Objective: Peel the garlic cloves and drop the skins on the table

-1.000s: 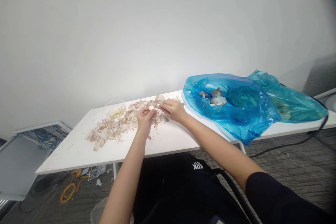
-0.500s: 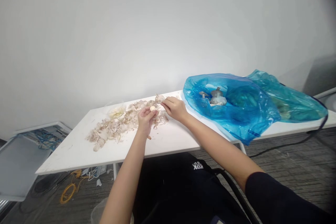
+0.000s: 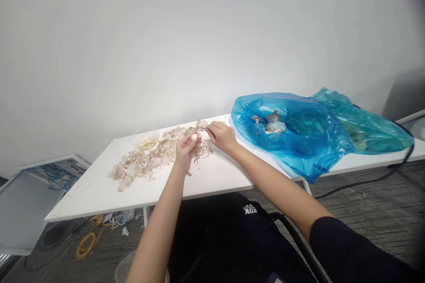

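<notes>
A pale peeled garlic clove (image 3: 194, 137) is pinched in the fingertips of my left hand (image 3: 186, 152), above the white table. Just to its right, my right hand (image 3: 222, 136) has thumb and fingers pressed together; what lies between them, if anything, is too small to make out. A garlic bulb (image 3: 201, 124) sits on the table behind the gap between my hands. Beneath and left of my left hand spreads a pile of papery garlic skins (image 3: 142, 163). Yellowish cloves (image 3: 147, 143) lie in something clear at the back of the pile.
A blue plastic bag (image 3: 299, 154) lies open on the right, with several garlic bulbs (image 3: 275, 123) inside. Behind it rests a greenish bag (image 3: 372, 128). The table (image 3: 83, 190) stands against a wall. Yellow cable (image 3: 85, 245) and a bin (image 3: 125, 267) are below.
My left hand has shifted and turned slightly, still gripping the clove. My right hand has moved a little to the right, its fingers still pinched.
</notes>
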Available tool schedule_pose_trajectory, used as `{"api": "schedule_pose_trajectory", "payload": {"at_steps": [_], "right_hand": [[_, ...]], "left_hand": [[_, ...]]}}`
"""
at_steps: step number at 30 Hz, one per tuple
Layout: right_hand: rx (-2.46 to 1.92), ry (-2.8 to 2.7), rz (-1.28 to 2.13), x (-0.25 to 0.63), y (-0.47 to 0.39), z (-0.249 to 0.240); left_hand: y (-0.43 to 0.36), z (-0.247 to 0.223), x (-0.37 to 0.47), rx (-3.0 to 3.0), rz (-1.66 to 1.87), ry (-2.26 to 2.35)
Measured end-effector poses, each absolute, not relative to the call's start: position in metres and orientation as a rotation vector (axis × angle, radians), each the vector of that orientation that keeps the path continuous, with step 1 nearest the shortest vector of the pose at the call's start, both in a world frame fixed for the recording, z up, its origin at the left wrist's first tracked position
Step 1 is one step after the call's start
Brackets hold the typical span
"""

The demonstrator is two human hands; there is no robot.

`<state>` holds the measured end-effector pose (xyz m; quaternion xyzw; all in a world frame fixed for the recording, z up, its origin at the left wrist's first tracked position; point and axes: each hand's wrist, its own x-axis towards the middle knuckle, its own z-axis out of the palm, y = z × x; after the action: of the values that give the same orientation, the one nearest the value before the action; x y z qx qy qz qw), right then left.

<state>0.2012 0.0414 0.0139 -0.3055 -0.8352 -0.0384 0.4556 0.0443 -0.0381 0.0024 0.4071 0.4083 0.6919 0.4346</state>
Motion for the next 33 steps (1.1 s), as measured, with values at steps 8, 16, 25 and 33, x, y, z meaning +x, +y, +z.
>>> {"api": "schedule_pose_trajectory", "payload": {"at_steps": [8,16,25,33], "right_hand": [[-0.843,-2.051,-0.098,0.202,0.045,0.014],[-0.769,-2.146,-0.030,0.200,0.039,0.015],[-0.639,-2.196,0.007,0.199,0.039,0.013],[-0.509,-2.326,-0.016,0.196,0.039,0.007]], "left_hand": [[-0.038,0.004,0.044,0.992,1.742,1.006],[-0.038,0.007,0.044,0.943,1.833,1.024],[-0.037,0.009,0.044,0.866,1.823,1.000],[-0.038,0.018,0.036,0.708,1.771,0.851]]}}
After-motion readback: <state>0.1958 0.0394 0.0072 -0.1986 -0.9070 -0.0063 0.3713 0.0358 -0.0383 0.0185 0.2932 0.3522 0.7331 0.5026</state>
